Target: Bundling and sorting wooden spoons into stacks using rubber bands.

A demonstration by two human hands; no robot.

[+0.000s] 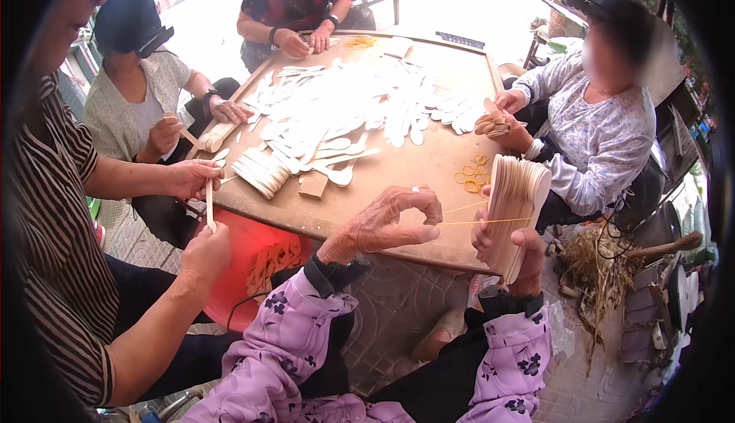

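Observation:
A thick stack of flat wooden spoons (514, 212) stands on end in my right hand (530, 261), its fingers and thumb wrapped round the lower sides. Around the stack runs a yellow rubber band (490, 222), stretched out leftward in two strands. My left hand (383, 224), with a ring on one finger, holds the far end of the band between curled finger and thumb. Both hands are above the near edge of the table (417, 251). Close by on the tabletop lie several loose yellow rubber bands (472, 174).
Loose wooden spoons (337, 94) cover the table's middle, with a spoon bundle (262, 172) and a small brown block (312, 185) nearer. Several people sit around handling spoons; a striped-shirted person's hand (205, 254) is at left. A red tub (253, 270) stands below the table's edge.

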